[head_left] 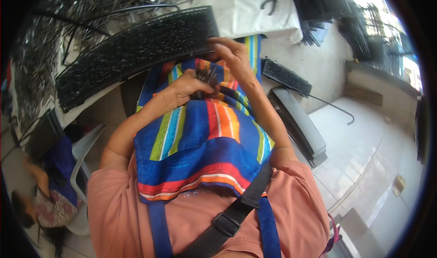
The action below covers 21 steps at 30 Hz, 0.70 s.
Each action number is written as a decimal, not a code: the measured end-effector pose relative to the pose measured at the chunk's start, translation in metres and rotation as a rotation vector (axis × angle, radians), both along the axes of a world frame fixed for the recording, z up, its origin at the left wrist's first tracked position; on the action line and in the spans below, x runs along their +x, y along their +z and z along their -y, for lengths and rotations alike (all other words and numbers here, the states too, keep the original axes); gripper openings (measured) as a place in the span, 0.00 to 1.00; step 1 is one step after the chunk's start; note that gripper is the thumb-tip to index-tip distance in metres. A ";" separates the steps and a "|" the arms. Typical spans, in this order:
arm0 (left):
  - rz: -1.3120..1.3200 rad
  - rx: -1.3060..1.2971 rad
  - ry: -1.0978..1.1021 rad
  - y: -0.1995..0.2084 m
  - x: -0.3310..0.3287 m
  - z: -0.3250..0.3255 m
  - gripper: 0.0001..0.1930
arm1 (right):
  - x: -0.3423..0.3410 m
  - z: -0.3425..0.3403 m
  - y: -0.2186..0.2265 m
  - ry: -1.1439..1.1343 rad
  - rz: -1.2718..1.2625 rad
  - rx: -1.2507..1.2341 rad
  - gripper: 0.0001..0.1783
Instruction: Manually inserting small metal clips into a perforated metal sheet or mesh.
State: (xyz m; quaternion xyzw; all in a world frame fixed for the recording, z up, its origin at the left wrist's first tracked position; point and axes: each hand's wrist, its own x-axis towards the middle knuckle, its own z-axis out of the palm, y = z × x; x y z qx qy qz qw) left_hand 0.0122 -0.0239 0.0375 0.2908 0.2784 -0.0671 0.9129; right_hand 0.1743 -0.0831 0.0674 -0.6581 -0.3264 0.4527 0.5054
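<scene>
Since loose metal strips heap the white-covered desk around eleven o'clock, the work looks only part-done. The long black tray, also toward eleven, appears packed with glossy dark pieces; the smaller tray's contents at two are unclear. The left hand grips dark strips near twelve; the right hand, blurred, half-curls above, its hold uncertain.

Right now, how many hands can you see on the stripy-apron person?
2. The left hand holds a bundle of thin dark pieces; the right hand, slightly blurred, is near the long black block's right end.
</scene>
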 end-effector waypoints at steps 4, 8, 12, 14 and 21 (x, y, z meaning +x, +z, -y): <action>-0.044 -0.016 -0.149 0.007 -0.019 -0.005 0.17 | -0.033 0.005 0.007 0.494 0.148 -0.003 0.23; 0.004 0.115 -0.199 0.018 -0.009 0.003 0.18 | -0.039 0.024 -0.007 0.396 0.355 0.072 0.26; 0.074 0.240 0.015 0.011 -0.009 0.007 0.18 | -0.038 0.025 -0.013 -0.052 -0.195 0.150 0.19; 0.052 0.289 0.154 0.014 -0.021 0.003 0.14 | -0.033 0.021 -0.011 -0.045 -0.123 0.017 0.17; -0.022 0.016 0.691 0.017 -0.102 -0.022 0.07 | -0.053 -0.024 0.001 0.068 0.132 0.078 0.10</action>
